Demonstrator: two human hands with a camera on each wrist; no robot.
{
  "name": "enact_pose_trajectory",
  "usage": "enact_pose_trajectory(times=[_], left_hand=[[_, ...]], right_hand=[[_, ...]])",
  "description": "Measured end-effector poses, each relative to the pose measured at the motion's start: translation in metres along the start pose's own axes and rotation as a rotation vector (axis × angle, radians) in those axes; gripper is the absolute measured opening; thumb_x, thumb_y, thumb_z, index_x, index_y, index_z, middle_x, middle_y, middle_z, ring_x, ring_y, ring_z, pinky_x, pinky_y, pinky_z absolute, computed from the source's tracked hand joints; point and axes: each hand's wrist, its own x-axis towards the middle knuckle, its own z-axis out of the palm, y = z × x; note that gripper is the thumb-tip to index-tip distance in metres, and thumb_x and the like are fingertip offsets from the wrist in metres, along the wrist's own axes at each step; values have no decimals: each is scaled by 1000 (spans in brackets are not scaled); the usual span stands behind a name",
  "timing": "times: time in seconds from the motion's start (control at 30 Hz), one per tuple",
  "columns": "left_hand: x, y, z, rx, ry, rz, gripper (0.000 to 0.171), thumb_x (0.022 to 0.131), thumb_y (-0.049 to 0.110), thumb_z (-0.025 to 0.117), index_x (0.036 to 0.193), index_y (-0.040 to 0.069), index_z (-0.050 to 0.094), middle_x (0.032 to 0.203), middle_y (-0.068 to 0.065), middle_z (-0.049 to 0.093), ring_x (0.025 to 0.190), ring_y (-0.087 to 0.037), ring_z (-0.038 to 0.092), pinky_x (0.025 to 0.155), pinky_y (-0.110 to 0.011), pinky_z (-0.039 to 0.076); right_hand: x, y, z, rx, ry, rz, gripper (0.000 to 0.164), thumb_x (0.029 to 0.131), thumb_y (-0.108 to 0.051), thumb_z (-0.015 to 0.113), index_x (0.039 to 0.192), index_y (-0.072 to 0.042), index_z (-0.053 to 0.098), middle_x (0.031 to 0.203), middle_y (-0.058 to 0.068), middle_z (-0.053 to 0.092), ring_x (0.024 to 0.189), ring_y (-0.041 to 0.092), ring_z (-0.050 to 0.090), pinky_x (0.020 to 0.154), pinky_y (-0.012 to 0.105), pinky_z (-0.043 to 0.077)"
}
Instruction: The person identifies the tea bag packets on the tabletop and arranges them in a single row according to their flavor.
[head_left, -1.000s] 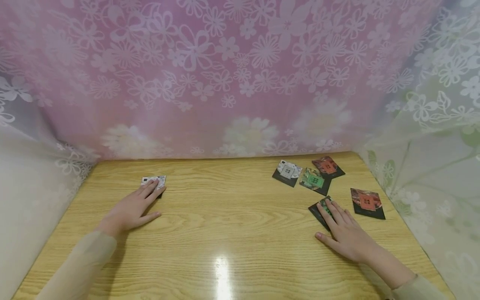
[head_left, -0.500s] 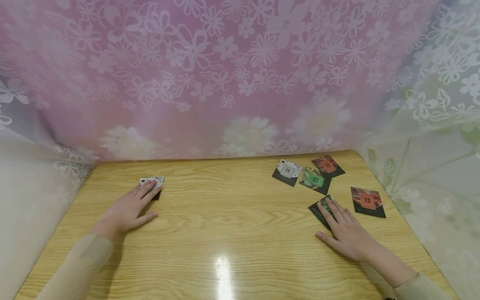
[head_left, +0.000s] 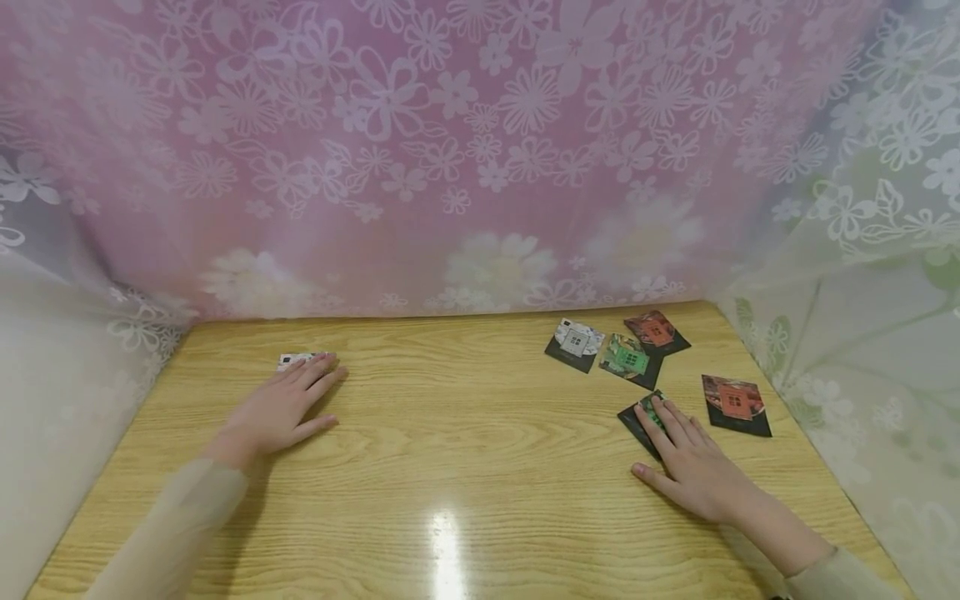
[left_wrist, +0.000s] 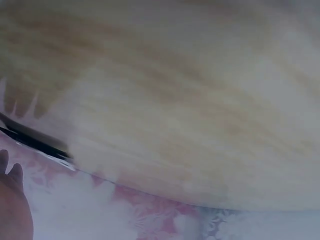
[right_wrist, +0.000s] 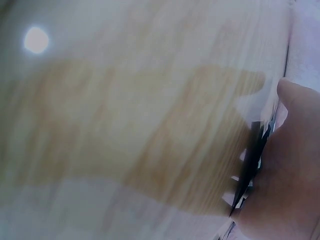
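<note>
My left hand (head_left: 281, 408) lies spread, palm down, over a flat square white-and-black packet (head_left: 294, 360) on the left of the wooden table. Only that packet's far, white-printed edge shows in the head view. The left wrist view catches part of the left hand (left_wrist: 14, 207) beside the dark packet (left_wrist: 37, 142). On the right, my right hand (head_left: 693, 475) rests its straight fingers on a green-and-black packet (head_left: 637, 429), with the thumb out to the side on the wood. In the right wrist view this packet (right_wrist: 254, 157) appears edge-on beside the hand (right_wrist: 292, 160).
Beyond the right hand lie a white-and-black packet (head_left: 575, 344), a green one (head_left: 630, 360) and a red one (head_left: 657, 332), close together. Another red packet (head_left: 735, 404) sits near the right table edge. A pink floral curtain (head_left: 465, 167) hangs behind the table (head_left: 450, 433).
My left hand first shifted slightly left with the white packet, then moved right across it, covering its right part. The right hand and its green packet stay in place.
</note>
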Motion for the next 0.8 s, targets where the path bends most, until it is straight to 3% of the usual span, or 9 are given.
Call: enact_pose_trajectory(times=[0.33,0.63,0.8], left_hand=[[45,30,-3,-40,-37,72,76,106,48,60,166,8,36,174,-20,31,161,-41,30,131,-60,29],[85,51,2,-28,-30,152,75,107,50,57,166,9,37,173,-19,32,162,-38,30,134,-54,26],[107,65,6,-40,-51,157,73,109,52,52,167,12,35,176,-16,28,164,-35,25,135,-52,22]], right_hand=[[0,1,2,5,-2,4,89,104,-55,61,171,-11,22,175,29,16,160,53,19,121,79,25],[1,1,2,-6,5,-1,89,104,-54,61,171,-11,22,175,29,17,159,53,21,120,79,26],[0,0,1,-8,5,-1,89,104,-54,61,171,-10,22,175,29,17,159,53,21,120,79,26]])
